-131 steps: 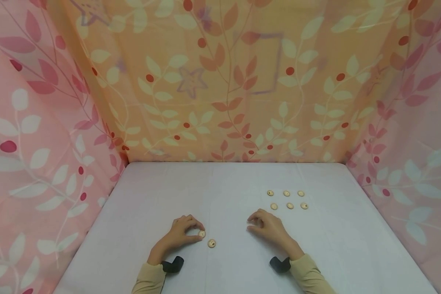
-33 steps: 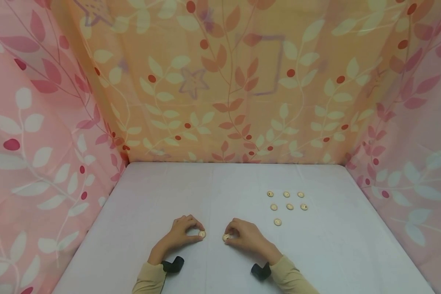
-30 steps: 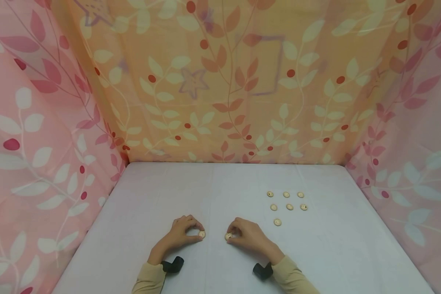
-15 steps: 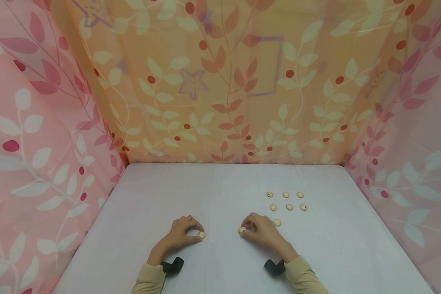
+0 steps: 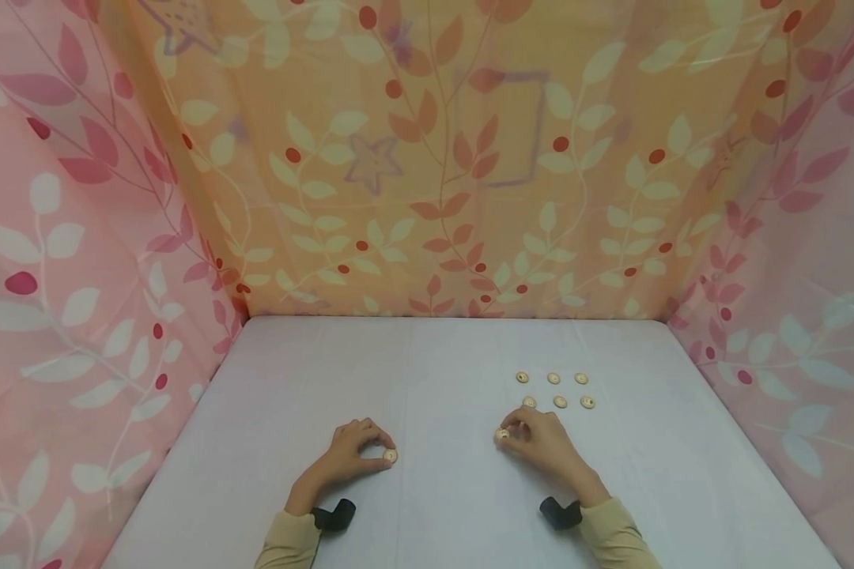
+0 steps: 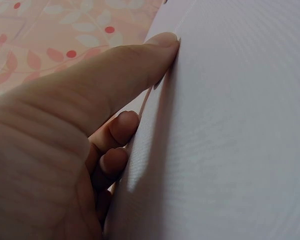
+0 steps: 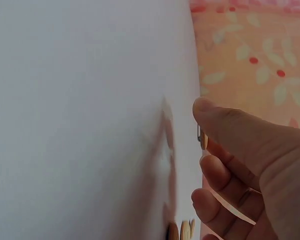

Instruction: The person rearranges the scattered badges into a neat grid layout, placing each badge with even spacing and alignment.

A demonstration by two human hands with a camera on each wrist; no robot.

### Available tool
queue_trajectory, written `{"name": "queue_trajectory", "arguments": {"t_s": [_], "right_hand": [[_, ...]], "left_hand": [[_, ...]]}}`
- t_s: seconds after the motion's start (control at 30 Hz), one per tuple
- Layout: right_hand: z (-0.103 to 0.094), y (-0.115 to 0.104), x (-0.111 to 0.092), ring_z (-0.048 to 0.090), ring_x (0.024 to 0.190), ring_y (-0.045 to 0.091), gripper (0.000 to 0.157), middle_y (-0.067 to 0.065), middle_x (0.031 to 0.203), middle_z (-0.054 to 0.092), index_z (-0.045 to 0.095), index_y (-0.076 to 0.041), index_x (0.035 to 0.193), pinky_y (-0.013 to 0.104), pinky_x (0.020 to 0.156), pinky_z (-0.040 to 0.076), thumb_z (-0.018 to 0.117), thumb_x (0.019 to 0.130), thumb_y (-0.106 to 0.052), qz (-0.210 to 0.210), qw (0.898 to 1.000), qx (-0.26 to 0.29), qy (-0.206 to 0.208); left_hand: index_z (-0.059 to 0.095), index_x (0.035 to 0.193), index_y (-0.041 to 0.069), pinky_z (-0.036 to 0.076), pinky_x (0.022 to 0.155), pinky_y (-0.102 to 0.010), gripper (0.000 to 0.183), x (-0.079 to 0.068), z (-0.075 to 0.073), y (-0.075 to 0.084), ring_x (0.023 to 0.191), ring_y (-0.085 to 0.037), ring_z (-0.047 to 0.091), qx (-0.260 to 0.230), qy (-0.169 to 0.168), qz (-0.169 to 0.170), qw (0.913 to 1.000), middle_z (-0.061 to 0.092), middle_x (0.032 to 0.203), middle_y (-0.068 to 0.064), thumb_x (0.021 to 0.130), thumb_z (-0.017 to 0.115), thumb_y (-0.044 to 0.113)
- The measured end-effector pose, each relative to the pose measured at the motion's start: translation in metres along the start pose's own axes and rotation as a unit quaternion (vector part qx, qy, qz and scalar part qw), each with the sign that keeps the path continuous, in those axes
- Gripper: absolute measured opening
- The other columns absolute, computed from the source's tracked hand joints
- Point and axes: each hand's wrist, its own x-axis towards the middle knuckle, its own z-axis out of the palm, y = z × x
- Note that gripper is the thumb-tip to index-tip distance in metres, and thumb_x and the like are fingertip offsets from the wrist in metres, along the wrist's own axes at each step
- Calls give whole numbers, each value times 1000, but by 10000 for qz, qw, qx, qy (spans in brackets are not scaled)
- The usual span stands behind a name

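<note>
Between thumb and forefinger, my left hand point(image 5: 356, 450) pinches a small round pale wooden disc point(image 5: 390, 456) with dark marks, low at the table. In the left wrist view the thumb point(image 6: 135, 62) points at the cloth and hides most of that disc. My right hand point(image 5: 541, 442) pinches a second such disc point(image 5: 502, 435); the right wrist view shows its edge point(image 7: 204, 139) under the thumb, raised off the cloth. Just beyond the right hand lie two rows of like discs, the nearer row including a middle disc point(image 5: 560, 402). Fingers partly overlap the nearer row's left disc point(image 5: 529, 402).
A white cloth covers the table point(image 5: 313, 363). Patterned curtains enclose it: an orange one point(image 5: 427, 158) at the back, pink ones point(image 5: 57, 237) at both sides. Black wrist cameras point(image 5: 336, 515) sit on both forearms. Disc edges point(image 7: 174, 231) show low in the right wrist view.
My right hand has picked up the disc lying near my left hand and carried it rightward and away from me. A disc set down below the rows is now hidden behind it. Left hand stays.
</note>
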Motion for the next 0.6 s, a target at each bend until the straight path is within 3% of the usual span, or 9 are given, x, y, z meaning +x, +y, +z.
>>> {"name": "queue_trajectory", "arguments": {"t_s": [0.23,0.6], "right_hand": [[-13,17,-6,46,59,2,21,-13,71,57,66,-20,82,20,55,38,82,69,-23,225,9995,20,218],[-33,37,-18,46,61,4,21,-12,71,57,67,-20,85,23,56,38,81,70,-27,1056,9943,-94,147]], "left_hand": [[64,92,31,24,90,-47,21,1,0,-1,91,-5,45,-1,3,-10,10000,53,91,20,75,74,40],[65,93,31,24,90,-47,22,0,0,0,91,-5,45,-16,-14,-30,10000,53,91,20,75,73,41]]}}
